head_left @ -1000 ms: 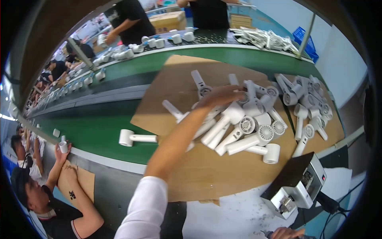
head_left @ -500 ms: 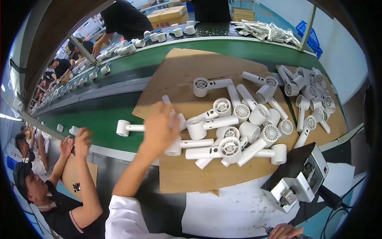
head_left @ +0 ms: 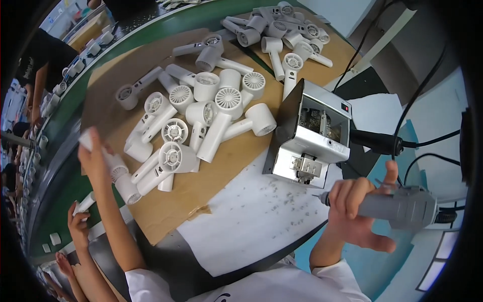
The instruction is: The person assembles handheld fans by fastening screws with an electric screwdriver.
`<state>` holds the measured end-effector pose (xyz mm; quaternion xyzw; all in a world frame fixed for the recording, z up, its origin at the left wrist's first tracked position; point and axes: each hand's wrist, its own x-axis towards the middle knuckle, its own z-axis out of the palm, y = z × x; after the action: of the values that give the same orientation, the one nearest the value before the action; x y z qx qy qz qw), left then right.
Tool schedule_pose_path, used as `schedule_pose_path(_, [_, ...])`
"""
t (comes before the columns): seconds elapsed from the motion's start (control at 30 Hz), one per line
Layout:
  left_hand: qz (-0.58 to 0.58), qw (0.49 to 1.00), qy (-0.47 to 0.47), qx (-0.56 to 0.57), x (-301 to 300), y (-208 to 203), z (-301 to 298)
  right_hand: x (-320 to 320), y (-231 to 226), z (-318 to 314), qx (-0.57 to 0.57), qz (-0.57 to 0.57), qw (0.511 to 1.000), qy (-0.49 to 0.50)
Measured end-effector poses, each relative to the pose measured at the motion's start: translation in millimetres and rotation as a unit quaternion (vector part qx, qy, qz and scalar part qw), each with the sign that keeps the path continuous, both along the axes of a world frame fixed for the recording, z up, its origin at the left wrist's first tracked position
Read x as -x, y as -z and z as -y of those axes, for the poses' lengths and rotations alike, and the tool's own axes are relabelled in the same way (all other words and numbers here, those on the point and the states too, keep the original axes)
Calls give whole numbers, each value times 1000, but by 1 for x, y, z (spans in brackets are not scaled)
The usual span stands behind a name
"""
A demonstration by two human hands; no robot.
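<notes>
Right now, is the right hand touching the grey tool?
Touching. The head view shows the right hand curled over the grey tool near its tip.

Nothing in print comes clear from here. Right of centre, the silver machine (head_left: 322,149) carries a small red-lit panel (head_left: 345,107), too tiny to make out. Down at the bottom edge, a dark printed mark (head_left: 222,298) sits on a white shirt (head_left: 261,288), cut off partway. At far left, pale marks on a co-worker's black shirt (head_left: 49,53) blur away. A white fan handle (head_left: 290,84), upper centre, bears a dark patch, perhaps not lettering.
</notes>
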<state>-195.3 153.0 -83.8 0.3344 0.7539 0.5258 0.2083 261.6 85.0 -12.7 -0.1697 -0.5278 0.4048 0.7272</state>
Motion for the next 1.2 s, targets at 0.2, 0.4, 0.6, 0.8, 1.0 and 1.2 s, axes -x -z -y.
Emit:
schedule_pose_path(0.2, [-110, 928, 74, -347, -94, -51, 69, 0, 19, -14, 16, 18, 999, 29])
schedule_pose_path(0.4, [-128, 837, 455, -278, -154, -48, 115, 5, 35, -21, 4, 48, 998, 44])
schedule_pose_path(0.6, [-70, 841, 483, -231, -195, -18, 106, 12, 38, -21, 42, 66, 995, 68])
schedule_pose_path(0.8, [-123, 812, 504, -269, -205, -2, 104, 23, 30, -20, 151, 19, 984, 94])
schedule_pose_path(1.0, [-184, 802, 525, -218, -217, -9, 113, 21, 10, 30, 41, -96, 993, -52])
schedule_pose_path(1.2, [-135, 801, 544, -210, -224, -3, 116, 49, -10, 46, -17, -176, 977, -115])
